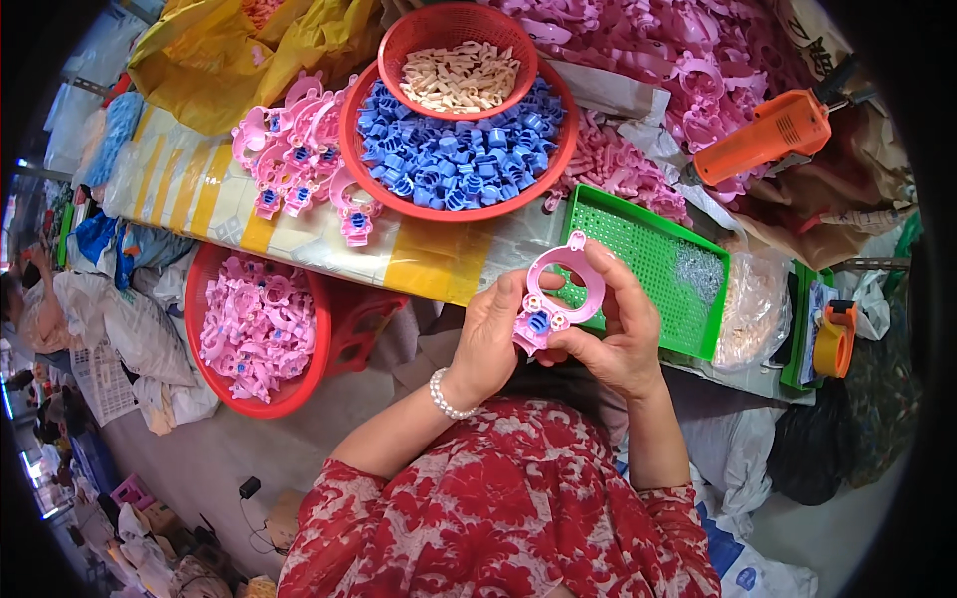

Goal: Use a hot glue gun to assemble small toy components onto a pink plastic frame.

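Fingers of both your hands pinch a pink plastic ring (573, 315) just right of the middle of the frame, tilted with its narrow end toward the lower left. Your left hand (482, 344) holds it from the left, thumb pointing upward, a fingertip showing through the ring's opening. Your right hand (628, 344) takes the right side: index finger along the outer edge, thumb pressing near the narrow end, other fingers curled. A blue insert (538, 321) sits in that end.

Your forearms rise from the lower part of the frame and converge; the left slants up to the right, with a beaded bracelet (446, 396) at its wrist, while the right stands nearly upright.

Beyond your right hand, a green tray (638, 247) lies right of centre. Blue pieces (449, 159) fill a red basket (454, 212) at upper centre, pink parts (257, 324) another at left, and an orange power tool (763, 138) rests at upper right.
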The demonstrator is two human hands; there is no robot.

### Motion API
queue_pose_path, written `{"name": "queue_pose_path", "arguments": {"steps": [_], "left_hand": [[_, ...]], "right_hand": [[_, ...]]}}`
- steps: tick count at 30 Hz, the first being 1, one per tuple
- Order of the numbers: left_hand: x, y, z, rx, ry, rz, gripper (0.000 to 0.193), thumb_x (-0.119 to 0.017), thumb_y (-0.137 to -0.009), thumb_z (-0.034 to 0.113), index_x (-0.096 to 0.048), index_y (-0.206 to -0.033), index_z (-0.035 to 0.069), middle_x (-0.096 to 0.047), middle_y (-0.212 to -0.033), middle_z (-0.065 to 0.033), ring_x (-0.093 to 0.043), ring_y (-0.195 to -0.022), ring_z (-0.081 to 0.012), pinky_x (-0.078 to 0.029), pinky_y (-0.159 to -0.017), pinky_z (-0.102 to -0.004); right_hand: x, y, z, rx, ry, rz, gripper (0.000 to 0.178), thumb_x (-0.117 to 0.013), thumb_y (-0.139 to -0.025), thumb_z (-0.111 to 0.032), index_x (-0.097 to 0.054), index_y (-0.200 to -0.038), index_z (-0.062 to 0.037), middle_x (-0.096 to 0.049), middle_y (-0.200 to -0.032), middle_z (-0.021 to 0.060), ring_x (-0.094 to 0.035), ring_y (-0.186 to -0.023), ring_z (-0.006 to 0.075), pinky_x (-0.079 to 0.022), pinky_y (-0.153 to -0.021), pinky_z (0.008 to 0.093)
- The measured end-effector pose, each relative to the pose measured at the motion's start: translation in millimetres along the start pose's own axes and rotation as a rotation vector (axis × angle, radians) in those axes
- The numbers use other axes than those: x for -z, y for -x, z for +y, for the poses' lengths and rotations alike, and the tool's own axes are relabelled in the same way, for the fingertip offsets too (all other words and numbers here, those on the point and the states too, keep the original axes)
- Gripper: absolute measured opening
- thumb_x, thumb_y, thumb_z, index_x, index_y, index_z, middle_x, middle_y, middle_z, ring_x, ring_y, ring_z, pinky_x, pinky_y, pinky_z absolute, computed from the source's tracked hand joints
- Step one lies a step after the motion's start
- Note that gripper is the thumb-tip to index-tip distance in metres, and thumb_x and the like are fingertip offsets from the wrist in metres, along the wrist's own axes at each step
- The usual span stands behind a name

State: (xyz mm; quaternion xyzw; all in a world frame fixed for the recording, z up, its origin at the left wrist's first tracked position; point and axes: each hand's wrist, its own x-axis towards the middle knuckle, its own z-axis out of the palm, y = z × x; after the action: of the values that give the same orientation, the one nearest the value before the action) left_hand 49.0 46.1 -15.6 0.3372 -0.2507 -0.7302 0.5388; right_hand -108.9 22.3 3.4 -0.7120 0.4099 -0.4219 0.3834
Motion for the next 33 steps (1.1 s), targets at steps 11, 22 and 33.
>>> {"name": "queue_pose_path", "arguments": {"steps": [11, 22, 33], "left_hand": [[-2, 1, 10, 0.011, -0.368, -0.125, 0.042, -0.042, -0.099, 0.038, -0.05, -0.123, 0.005, -0.056, -0.075, 0.0019, -0.049, -0.052, -0.0013, -0.039, -0.045, -0.0151], [-4, 3, 10, 0.11, -0.219, -0.229, 0.043, -0.042, -0.099, 0.038, -0.042, -0.126, 0.006, -0.056, -0.08, -0.0009, -0.051, -0.051, -0.0031, -0.039, -0.044, -0.0156], [-6, -2, 8, 0.19, -0.129, -0.217, 0.039, -0.047, -0.097, 0.036, -0.044, -0.121, 0.006, -0.056, -0.079, -0.0015, -0.052, -0.051, -0.0051, -0.039, -0.043, -0.0171]], "right_hand": [[9, -4, -5, 0.293, 0.171, 0.033, 0.073, -0.083, -0.062, -0.012, -0.051, -0.126, 0.0012, -0.055, -0.124, 0.0222, -0.056, -0.114, 0.0344, -0.047, -0.093, 0.0381], [11, 1, -3, 0.247, 0.131, 0.055, 0.076, -0.086, -0.059, -0.014, -0.051, -0.126, 0.0006, -0.056, -0.124, 0.0205, -0.057, -0.113, 0.032, -0.048, -0.091, 0.0371], [14, 2, 2, 0.191, 0.084, 0.069, 0.074, -0.084, -0.06, -0.013, -0.052, -0.126, -0.0023, -0.056, -0.125, 0.019, -0.056, -0.113, 0.0327, -0.049, -0.091, 0.0374]]}}
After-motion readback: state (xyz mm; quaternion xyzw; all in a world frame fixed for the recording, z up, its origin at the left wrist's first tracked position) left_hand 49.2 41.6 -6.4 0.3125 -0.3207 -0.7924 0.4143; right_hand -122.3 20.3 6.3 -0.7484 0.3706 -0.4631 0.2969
